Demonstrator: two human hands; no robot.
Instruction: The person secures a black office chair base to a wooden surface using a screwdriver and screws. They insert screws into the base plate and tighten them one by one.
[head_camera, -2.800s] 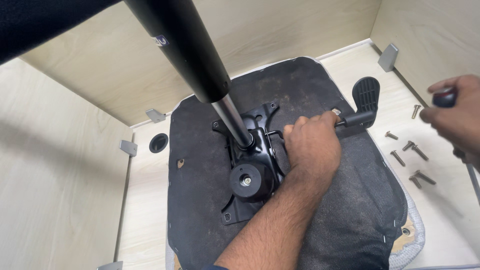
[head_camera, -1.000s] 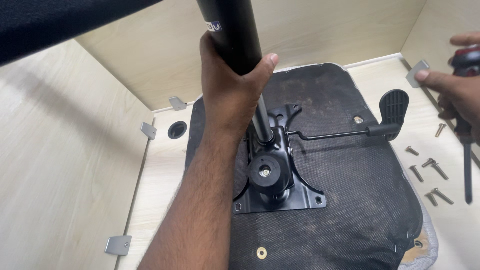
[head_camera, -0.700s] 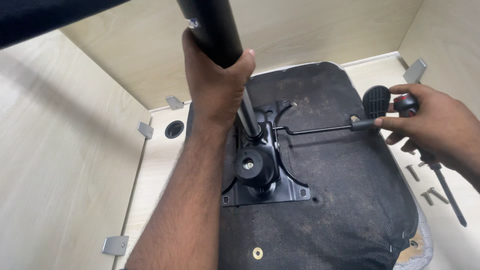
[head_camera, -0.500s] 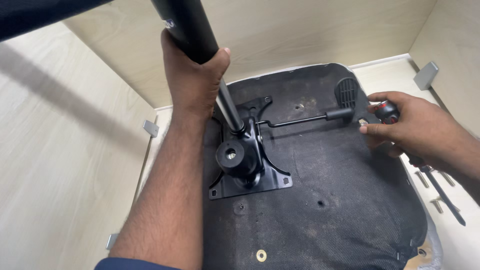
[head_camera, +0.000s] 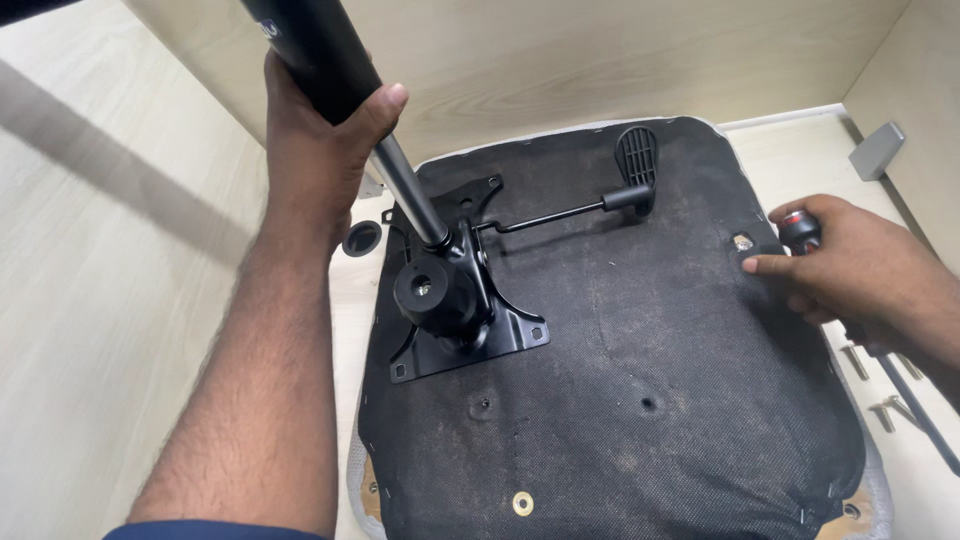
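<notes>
My left hand (head_camera: 318, 150) is wrapped around a thick black gas-lift cylinder (head_camera: 318, 52) whose chrome rod enters a black metal tilt mechanism plate (head_camera: 452, 305). The plate lies on the black fabric underside of an upturned chair seat (head_camera: 640, 360). A thin rod with a black paddle lever (head_camera: 634, 160) sticks out of the mechanism to the right. My right hand (head_camera: 860, 275) rests on the seat's right edge and holds a screwdriver with a black and red handle (head_camera: 800, 230); its shaft (head_camera: 915, 405) runs down to the right.
The seat lies on a light wooden surface between pale wooden panels. Several screws (head_camera: 880, 390) lie right of the seat. A grey metal bracket (head_camera: 877, 150) sits at the upper right. A round black grommet hole (head_camera: 362, 238) is left of the seat.
My left hand left the mechanism plate and gripped the cylinder. My right hand with the screwdriver came in from the right onto the seat's edge. The view shifted.
</notes>
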